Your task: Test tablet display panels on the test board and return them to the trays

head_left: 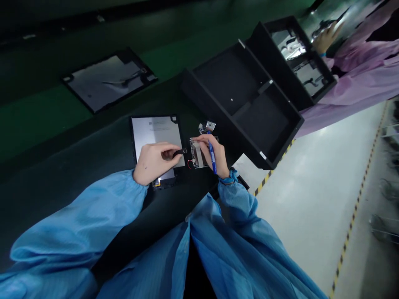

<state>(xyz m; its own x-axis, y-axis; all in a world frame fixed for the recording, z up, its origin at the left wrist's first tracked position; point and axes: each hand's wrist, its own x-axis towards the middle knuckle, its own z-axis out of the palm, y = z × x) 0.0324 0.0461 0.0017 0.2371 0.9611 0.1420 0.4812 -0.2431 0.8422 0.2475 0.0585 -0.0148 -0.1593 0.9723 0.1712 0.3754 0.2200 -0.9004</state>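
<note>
A tablet-like device (156,133) with a grey back panel lies on the dark mat in front of me. My left hand (154,161) rests on its lower right part, fingers pinched on a small black ribbon cable (180,152) at its edge. My right hand (215,154) holds a blue pen (212,157) and presses its fingertips on a small circuit board (196,154) with a red wire, just right of the device. A small metal part (207,126) lies just beyond the board.
A second device (107,81) lies open on the green belt at the back left. Black foam trays (246,97) stand to the right, the far one (299,58) holding parts. A co-worker in a pink coat (358,74) reaches there. The table edge drops to a white floor (311,195).
</note>
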